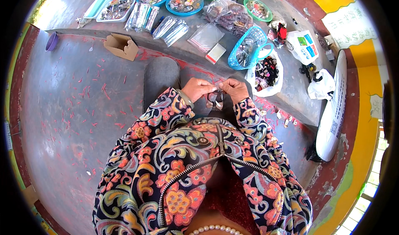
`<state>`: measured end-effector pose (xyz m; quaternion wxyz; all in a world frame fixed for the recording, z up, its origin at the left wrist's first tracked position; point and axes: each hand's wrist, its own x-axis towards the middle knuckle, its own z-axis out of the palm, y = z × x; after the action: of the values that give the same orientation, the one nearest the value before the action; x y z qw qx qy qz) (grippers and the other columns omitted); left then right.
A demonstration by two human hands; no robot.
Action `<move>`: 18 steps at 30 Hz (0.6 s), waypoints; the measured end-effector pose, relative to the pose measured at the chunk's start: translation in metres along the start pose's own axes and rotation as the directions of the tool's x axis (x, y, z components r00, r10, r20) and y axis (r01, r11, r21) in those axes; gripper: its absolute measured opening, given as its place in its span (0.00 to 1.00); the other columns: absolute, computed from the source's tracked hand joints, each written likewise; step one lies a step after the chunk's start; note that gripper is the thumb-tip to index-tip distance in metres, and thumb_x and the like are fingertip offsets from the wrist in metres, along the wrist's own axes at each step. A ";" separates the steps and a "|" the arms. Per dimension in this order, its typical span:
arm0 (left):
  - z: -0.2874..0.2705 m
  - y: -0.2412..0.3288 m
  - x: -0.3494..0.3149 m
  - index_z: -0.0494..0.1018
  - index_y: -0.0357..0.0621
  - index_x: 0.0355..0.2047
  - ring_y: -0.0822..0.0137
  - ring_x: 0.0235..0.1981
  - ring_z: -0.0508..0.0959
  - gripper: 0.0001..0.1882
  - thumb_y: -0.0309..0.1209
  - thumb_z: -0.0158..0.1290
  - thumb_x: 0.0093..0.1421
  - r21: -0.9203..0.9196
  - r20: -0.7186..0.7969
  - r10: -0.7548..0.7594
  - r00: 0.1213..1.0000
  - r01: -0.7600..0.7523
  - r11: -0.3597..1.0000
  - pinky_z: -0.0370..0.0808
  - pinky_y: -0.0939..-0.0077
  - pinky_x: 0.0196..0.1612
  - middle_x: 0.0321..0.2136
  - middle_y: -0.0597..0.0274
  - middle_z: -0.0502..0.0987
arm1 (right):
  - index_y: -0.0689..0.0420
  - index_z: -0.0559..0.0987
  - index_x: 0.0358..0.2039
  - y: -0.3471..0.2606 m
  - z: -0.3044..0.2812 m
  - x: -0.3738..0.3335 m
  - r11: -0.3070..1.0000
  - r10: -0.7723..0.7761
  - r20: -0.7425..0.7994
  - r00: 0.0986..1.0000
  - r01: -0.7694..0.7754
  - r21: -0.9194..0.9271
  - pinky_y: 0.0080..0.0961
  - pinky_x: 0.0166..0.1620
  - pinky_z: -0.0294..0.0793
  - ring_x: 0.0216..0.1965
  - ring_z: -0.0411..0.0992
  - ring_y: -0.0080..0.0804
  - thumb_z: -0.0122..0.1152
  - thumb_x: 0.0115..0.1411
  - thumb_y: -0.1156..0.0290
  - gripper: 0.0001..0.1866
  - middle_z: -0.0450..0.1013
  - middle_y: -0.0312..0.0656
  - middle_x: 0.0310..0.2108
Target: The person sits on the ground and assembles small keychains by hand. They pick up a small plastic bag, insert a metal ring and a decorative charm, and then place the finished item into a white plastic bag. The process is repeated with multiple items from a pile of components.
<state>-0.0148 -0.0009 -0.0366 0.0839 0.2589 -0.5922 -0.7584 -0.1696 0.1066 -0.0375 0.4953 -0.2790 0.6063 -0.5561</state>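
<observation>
My left hand [198,89] and my right hand [234,89] meet over my lap, the fingertips of both closed in a pinch and almost touching. Below the fingers hangs a small bow ornament [214,104], pale and brownish, on what looks like a thin dark loop. Its upper end is hidden between the fingertips, so the exact grip of each hand is too small to make out. Nearest beyond the right hand, a white bag [277,86] stands open, filled with dark and coloured small pieces.
On the raised step ahead are a blue basket [237,56], clear plastic bags [206,37], a small white box [215,53] and several trays of trinkets, including a round blue one [201,7]. A cardboard box [121,47] sits at the step's edge. Red scraps litter the floor [75,123].
</observation>
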 end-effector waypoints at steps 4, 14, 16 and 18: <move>-0.001 -0.008 0.003 0.76 0.37 0.31 0.80 0.23 0.68 0.12 0.34 0.53 0.51 -0.038 0.029 0.014 0.999 -0.013 0.999 0.63 0.86 0.27 0.22 0.66 0.75 | 0.62 0.76 0.20 -0.002 -0.001 0.000 1.000 -0.004 -0.005 1.000 0.004 -0.004 0.14 0.25 0.63 0.20 0.64 0.17 0.60 0.50 0.73 0.07 0.70 0.33 0.18; 0.002 0.016 -0.007 0.72 0.38 0.34 0.78 0.26 0.70 0.11 0.33 0.50 0.54 -0.563 -0.089 -0.137 0.987 0.064 0.824 0.65 0.86 0.27 0.27 0.66 0.75 | 0.57 0.75 0.27 -0.001 -0.011 0.002 0.988 0.142 -0.235 0.962 -0.124 0.092 0.14 0.27 0.62 0.24 0.66 0.17 0.59 0.51 0.59 0.13 0.72 0.33 0.24; 0.003 0.018 -0.006 0.72 0.39 0.36 0.78 0.28 0.71 0.11 0.32 0.49 0.55 -0.646 -0.121 -0.142 0.982 0.030 0.763 0.65 0.86 0.27 0.29 0.66 0.74 | 0.57 0.74 0.32 -0.002 -0.005 -0.005 0.979 0.121 -0.090 0.989 -0.104 0.176 0.15 0.28 0.63 0.25 0.67 0.18 0.58 0.51 0.59 0.15 0.72 0.32 0.26; -0.002 -0.002 0.001 0.71 0.40 0.38 0.78 0.29 0.71 0.11 0.32 0.47 0.57 -0.699 -0.151 -0.115 0.982 -0.024 0.714 0.65 0.88 0.28 0.30 0.66 0.74 | 0.57 0.71 0.40 0.005 0.002 -0.004 0.966 0.139 0.020 0.990 -0.140 0.217 0.17 0.29 0.63 0.29 0.68 0.19 0.59 0.50 0.61 0.19 0.72 0.31 0.30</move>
<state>-0.0138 -0.0027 -0.0388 0.2109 0.2912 -0.2454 -0.9003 -0.1649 0.1103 -0.0409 0.5622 -0.1813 0.5586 -0.5823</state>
